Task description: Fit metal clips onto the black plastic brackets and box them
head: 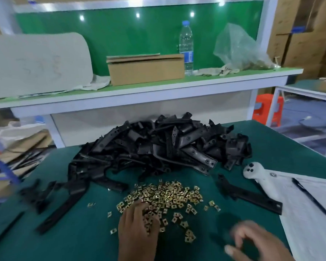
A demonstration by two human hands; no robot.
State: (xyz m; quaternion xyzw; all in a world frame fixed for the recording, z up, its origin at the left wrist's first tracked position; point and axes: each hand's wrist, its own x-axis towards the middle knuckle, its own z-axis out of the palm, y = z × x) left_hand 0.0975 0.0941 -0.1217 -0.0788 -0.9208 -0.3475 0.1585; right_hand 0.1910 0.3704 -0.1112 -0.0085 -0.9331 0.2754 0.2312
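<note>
Left hand (137, 226) palm down, fingers resting in near edge of metal clips (169, 196); grasp cannot be told. Right hand (256, 242) blurred, fingers curled, contents unclear. Beyond both: pile of black plastic brackets (158, 147). Farther: cardboard box (146, 69) on shelf.

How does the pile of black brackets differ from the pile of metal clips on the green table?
The black brackets are long, dark strips heaped high; the metal clips are small, gold-coloured squares spread nearly flat. The brackets lie farther from the person; the left hand touches only the clips. Both rest on the green table.
</note>
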